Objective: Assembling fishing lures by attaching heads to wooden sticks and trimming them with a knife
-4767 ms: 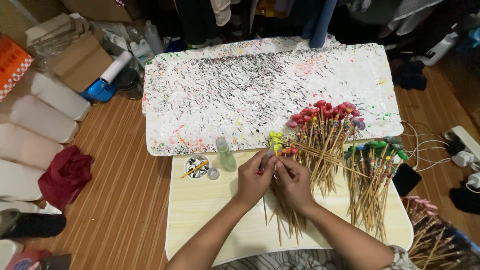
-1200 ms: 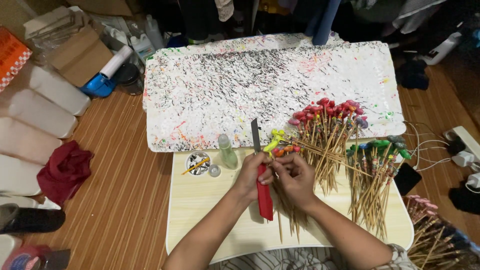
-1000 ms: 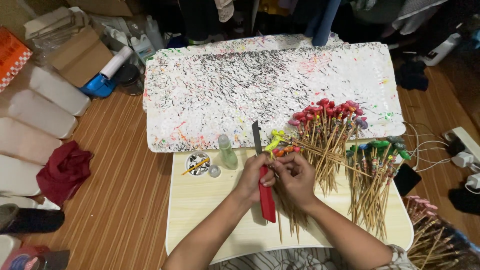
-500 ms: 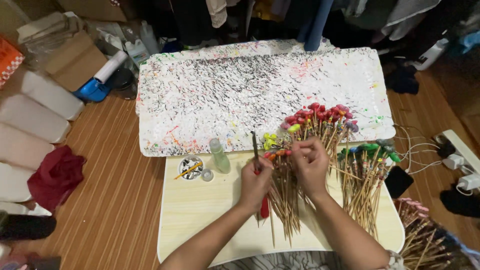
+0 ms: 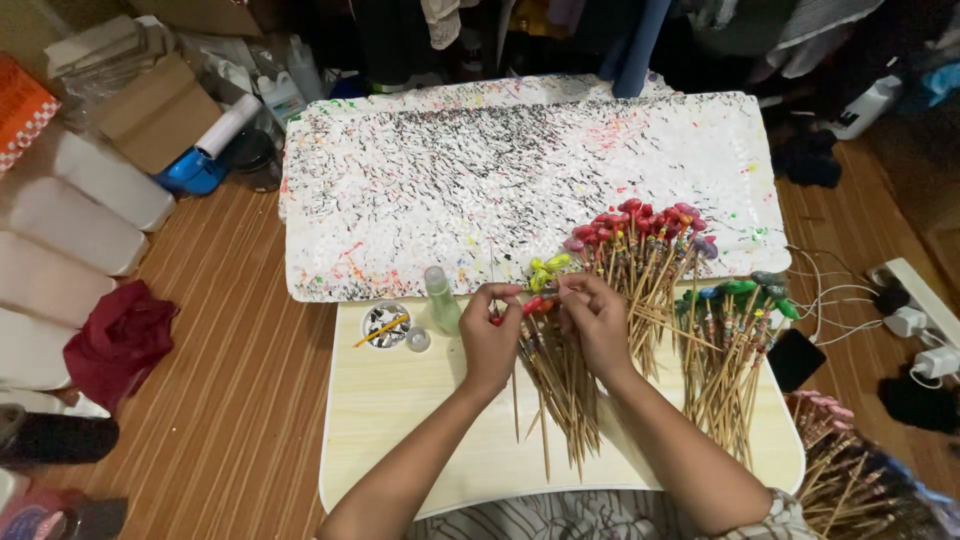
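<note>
My left hand [image 5: 490, 345] is closed over a red-handled cutter [image 5: 497, 320]; only a bit of red shows in the fist, and a thin blade points up toward the board. My right hand [image 5: 597, 322] pinches a red-tipped wooden stick [image 5: 536, 303] held between the two hands. Both hands hover over a loose pile of bare sticks [image 5: 560, 395] on a small cream table [image 5: 400, 430]. Bundles of sticks with yellow tips [image 5: 548, 268], red and pink tips [image 5: 640, 222] and green tips [image 5: 745, 290] lie just right of my hands.
A paint-splattered white board [image 5: 480, 170] lies beyond the table. A small clear bottle [image 5: 440, 295], a round dish [image 5: 385, 325] and a cap [image 5: 418, 340] stand by my left hand. A black phone [image 5: 795, 358], a power strip [image 5: 915, 300], a red cloth [image 5: 120, 335] and white containers [image 5: 85, 205] surround the table.
The red handle that showed below my left hand is now hidden in the fist. Both hands stay close together over the sticks; the view has shifted slightly.
</note>
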